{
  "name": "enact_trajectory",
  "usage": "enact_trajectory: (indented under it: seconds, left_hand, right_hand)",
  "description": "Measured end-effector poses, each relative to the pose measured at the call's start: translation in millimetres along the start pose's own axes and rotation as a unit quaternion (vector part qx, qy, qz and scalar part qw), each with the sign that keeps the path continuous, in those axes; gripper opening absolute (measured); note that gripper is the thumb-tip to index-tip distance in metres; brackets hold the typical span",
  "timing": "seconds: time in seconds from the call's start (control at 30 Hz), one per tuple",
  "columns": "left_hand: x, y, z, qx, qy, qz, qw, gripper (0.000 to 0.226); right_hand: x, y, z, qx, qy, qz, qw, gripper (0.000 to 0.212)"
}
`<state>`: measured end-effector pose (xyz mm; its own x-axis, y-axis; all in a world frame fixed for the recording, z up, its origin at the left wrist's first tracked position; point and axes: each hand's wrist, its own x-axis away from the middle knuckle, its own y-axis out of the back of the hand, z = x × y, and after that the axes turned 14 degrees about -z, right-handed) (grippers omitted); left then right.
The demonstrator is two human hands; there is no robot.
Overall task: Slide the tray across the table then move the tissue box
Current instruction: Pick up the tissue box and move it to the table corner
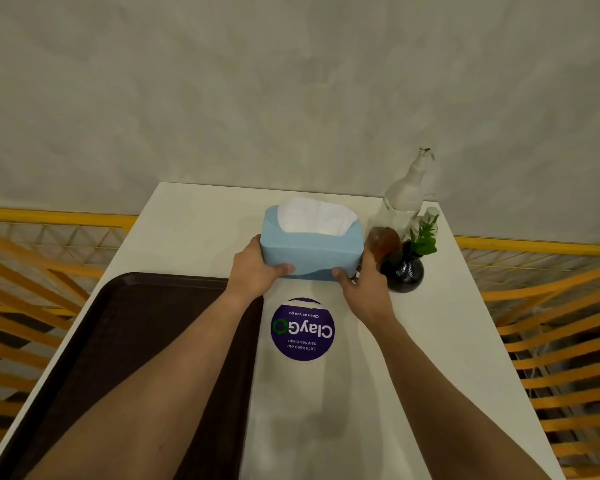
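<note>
A light blue tissue box [309,249] with white tissue showing at its top stands near the far middle of the white table [447,341]. My left hand [257,271] grips its left end and my right hand [362,285] grips its right end, thumbs on the near face. The dark brown tray [129,341] lies flat on the left half of the table, and my left forearm crosses over it.
Just right of the box stand a black round vase [404,270] with a green sprig, an amber bottle [383,242] and a clear pump bottle [407,188]. A purple round sticker [302,329] lies on the table below the box. Orange railings flank both sides.
</note>
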<state>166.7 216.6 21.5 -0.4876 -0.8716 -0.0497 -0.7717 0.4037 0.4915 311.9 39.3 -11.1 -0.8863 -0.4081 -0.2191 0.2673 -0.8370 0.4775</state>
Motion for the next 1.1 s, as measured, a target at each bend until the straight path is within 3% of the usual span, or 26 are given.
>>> enact_trajectory:
  seconds: [0.17,0.33,0.73,1.1]
  left_hand:
    - [-11.7,57.6,11.8,0.017,-0.030,-0.013,0.999,0.076]
    - [-20.5,86.3,20.9,0.011,-0.032,-0.025,0.999,0.075]
    - [-72.7,220.4,80.3,0.017,-0.049,-0.013,0.999,0.073]
    - [-137.2,250.1,113.3,0.012,-0.052,-0.014,0.998,0.072]
  right_hand:
    - [17.5,-25.3,44.2,0.003,0.035,-0.002,0.999,0.065]
    - [23.3,-42.5,62.4,0.014,0.017,0.017,1.000,0.065]
    - [69.3,-158.4,153.2,0.016,0.031,-0.002,0.999,0.065]
    - [34.7,-234.0,182.9,0.025,0.001,0.001,1.000,0.078]
